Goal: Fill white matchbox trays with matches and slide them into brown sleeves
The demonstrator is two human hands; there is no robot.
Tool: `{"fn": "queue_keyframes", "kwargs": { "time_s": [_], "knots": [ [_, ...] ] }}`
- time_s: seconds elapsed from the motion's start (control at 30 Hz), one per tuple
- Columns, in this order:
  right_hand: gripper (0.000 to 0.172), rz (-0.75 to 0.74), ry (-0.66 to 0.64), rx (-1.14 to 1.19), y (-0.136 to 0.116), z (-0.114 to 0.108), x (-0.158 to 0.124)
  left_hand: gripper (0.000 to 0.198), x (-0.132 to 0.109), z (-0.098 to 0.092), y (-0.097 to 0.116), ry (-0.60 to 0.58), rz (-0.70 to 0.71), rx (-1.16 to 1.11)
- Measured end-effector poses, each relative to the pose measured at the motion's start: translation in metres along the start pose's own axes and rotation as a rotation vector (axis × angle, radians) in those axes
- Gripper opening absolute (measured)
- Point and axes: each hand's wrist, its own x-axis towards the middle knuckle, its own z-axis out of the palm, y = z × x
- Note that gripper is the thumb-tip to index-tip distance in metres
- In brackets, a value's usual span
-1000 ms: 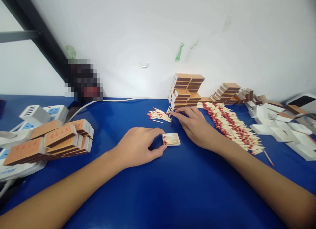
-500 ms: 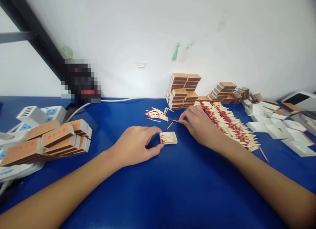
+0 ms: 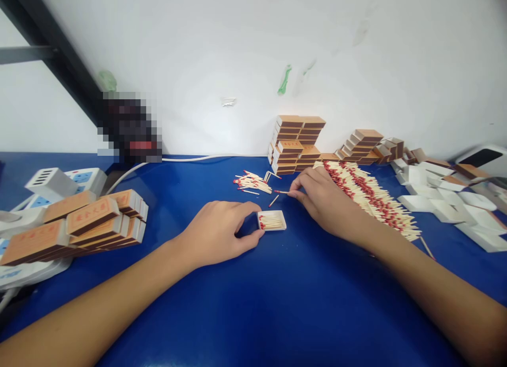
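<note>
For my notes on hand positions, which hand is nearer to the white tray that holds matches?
Left. The left hand holds the white tray at its left end; the right hand is apart, beyond the right end, pinching one match.

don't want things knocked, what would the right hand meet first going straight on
Probably the small pile of red-tipped wooden matches, though the lone red-tipped match lying short of it could be brushed first; depth is unclear.

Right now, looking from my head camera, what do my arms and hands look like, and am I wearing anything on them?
The left hand and right hand are ungloved. No ring, watch or bracelet shows. Both forearms are bare, with no sleeve in view.
</note>
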Motion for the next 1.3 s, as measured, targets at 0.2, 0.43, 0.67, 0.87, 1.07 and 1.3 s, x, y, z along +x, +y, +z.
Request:
{"fn": "queue_keyframes", "kwargs": {
  "time_s": [0.2,0.43,0.67,0.87,1.07,1.3],
  "knots": [
    [0.022,-0.095,-0.153,0.233,-0.030,-0.016,-0.005,0.029,0.000,0.002,0.001,0.017,0.011,-0.008],
    [0.017,-0.114,-0.062,0.203,-0.035,-0.007,-0.006,0.027,0.000,0.003,-0.001,0.037,0.025,-0.010],
    [0.036,-0.102,-0.003,0.088,-0.014,0.013,-0.003,0.028,0.000,0.002,0.000,0.021,0.017,0.007],
    [0.030,-0.160,0.057,0.060,-0.011,0.019,-0.001,0.030,0.000,0.002,0.000,0.008,0.015,0.012],
    [0.029,-0.190,0.067,0.075,-0.015,0.016,-0.001,0.028,-0.001,0.001,0.000,0.013,0.026,0.008],
    [0.015,-0.130,0.025,0.099,-0.018,0.013,0.000,0.028,0.000,0.001,0.001,0.018,0.032,0.014]
  ]
}}
